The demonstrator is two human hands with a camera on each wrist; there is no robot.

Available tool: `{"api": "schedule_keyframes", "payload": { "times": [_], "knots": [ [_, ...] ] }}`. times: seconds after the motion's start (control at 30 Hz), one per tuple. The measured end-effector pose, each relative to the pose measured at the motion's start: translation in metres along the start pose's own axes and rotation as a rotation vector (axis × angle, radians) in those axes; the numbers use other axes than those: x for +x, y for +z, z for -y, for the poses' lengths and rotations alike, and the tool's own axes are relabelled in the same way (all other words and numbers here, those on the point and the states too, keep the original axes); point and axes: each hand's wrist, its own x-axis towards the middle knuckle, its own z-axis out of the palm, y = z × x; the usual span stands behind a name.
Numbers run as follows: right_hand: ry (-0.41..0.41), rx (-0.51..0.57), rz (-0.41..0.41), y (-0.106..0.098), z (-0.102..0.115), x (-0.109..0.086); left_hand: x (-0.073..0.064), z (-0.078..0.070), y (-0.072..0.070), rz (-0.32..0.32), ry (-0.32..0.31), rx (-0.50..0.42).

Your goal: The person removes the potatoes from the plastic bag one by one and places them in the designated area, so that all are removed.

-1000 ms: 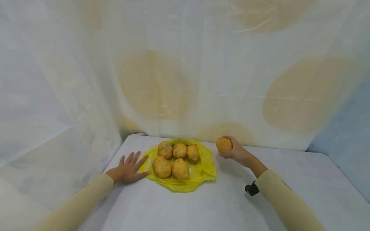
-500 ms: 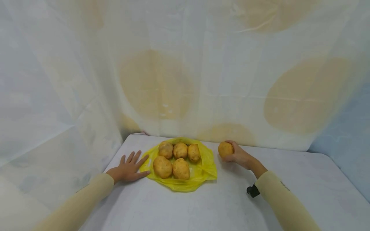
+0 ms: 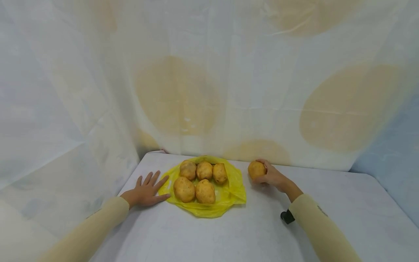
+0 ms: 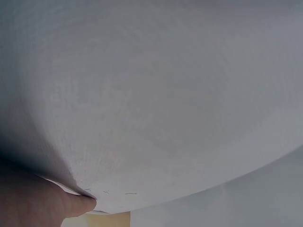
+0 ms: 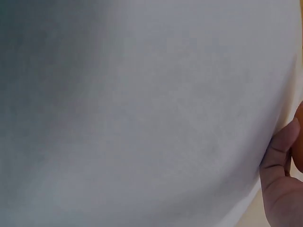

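Note:
On the right of the head view, my right hand (image 3: pixel 273 177) grips a round, tan potato (image 3: pixel 256 170) low over the table, fingers behind it and thumb in front. The right wrist view catches only the thumb (image 5: pixel 279 151) and an edge of that potato (image 5: pixel 298 142). My left hand (image 3: pixel 145 191) lies palm down with its fingers spread, the fingertips at the left edge of a yellow plastic bag (image 3: pixel 209 211). Several potatoes lie on the bag in two rows, among them a large front one (image 3: pixel 184 189) and a back one (image 3: pixel 204 170).
A white cloth covers the table (image 3: pixel 212 240). Pale hanging sheets with tan round patches form a wall (image 3: pixel 262 109) behind its back edge and another on the left. A small black device (image 3: pixel 287 217) sits at the right sleeve cuff.
My right hand has lowered the potato toward the table and shifted slightly right. The left hand and the potatoes on the bag stay as they were.

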Motion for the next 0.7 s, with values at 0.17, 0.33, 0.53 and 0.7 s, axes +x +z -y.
{"api": "schedule_keyframes", "payload": {
  "times": [0.17,0.33,0.53,0.7],
  "knots": [
    [0.000,-0.041,0.002,0.0032,0.0008,0.0013,0.0000,0.0004,0.0001,-0.003,-0.002,-0.004],
    [-0.009,-0.075,-0.018,0.0070,0.0022,0.0020,-0.0013,-0.0002,-0.0006,0.006,-0.003,-0.005],
    [0.007,-0.085,-0.020,0.0084,0.0008,0.0020,-0.0019,-0.0003,-0.0007,0.004,0.000,0.000],
    [0.009,-0.101,-0.023,0.0080,0.0009,0.0033,0.0002,0.0006,-0.0008,-0.006,0.004,-0.001]
  ]
}}
